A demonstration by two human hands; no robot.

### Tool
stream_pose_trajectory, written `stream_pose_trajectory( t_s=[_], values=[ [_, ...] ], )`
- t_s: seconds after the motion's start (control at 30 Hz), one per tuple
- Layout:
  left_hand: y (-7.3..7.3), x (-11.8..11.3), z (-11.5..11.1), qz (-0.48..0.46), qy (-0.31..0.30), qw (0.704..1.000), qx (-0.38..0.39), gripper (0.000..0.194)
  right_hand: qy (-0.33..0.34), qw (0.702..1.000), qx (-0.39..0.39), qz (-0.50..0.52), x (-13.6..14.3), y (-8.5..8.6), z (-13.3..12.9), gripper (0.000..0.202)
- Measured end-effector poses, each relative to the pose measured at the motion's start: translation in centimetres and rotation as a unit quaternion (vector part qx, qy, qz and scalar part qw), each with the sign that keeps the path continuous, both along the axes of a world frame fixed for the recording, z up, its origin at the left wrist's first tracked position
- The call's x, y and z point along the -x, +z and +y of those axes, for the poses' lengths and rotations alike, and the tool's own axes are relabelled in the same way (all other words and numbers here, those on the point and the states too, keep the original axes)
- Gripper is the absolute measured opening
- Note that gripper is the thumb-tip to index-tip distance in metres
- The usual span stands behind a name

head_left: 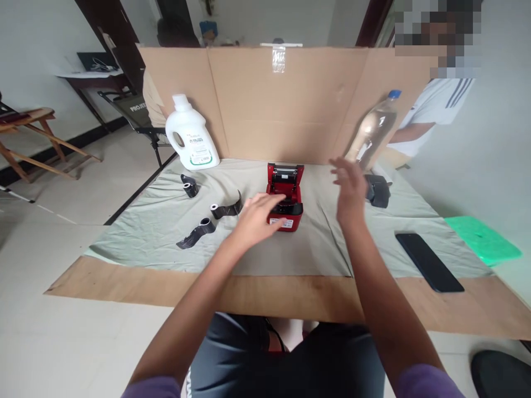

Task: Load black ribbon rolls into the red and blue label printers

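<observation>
Now, the left hand (262, 215) is nearer, fingers spread, nothing visibly held, over the near-left side of the lid-up red device (295, 209) mid-cloth (315, 251), its opened length running away; contact, can't tell. Right hand (350, 190) hovers well right, fingers parted, seemingly empty.

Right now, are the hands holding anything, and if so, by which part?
No hold is visible: the left hand is open at the red device, contact unclear; the right hand is open and raised, with nothing seen in it.
</observation>
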State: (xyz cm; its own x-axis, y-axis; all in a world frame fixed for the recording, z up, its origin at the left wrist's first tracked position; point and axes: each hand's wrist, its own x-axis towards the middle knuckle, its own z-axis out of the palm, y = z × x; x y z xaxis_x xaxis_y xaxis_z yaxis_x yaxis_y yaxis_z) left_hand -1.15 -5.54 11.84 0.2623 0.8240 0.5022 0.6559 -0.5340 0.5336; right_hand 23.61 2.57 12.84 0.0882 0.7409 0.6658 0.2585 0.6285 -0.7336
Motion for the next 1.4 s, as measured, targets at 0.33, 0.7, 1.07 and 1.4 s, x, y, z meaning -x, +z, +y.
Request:
stream_pose_trajectory(
  t_s=[0.33, 0.7, 1.07, 1.4],
  values=[
    [-8.1, -2.2, 2.8, 0.034, 0.014, 0.973, -0.229, 0.02, 0.035, 0.985, 0.148, 0.087, 6.1, -7.5, 6.9, 0.055],
    [-7.6, -1.6, 1.6, 0.042, 0.044, 0.948, -0.313, 0.026, 0.019, 0.974, 0.152, 0.168, 6.7, -9.3, 2.1, 0.015],
    [-9.2, -1.1, 3.5, -0.065, 0.153, 0.975, -0.146, 0.068, 0.089, 0.915, 0.236, 0.316, 7.3, -10.4, 1.7, 0.063],
    [-10.3, -0.6, 5.0, -0.174, 0.092, 0.978, -0.071, 0.067, 0.104, 0.898, 0.255, 0.342, 7.4, -11.0, 1.8, 0.062]
  ],
)
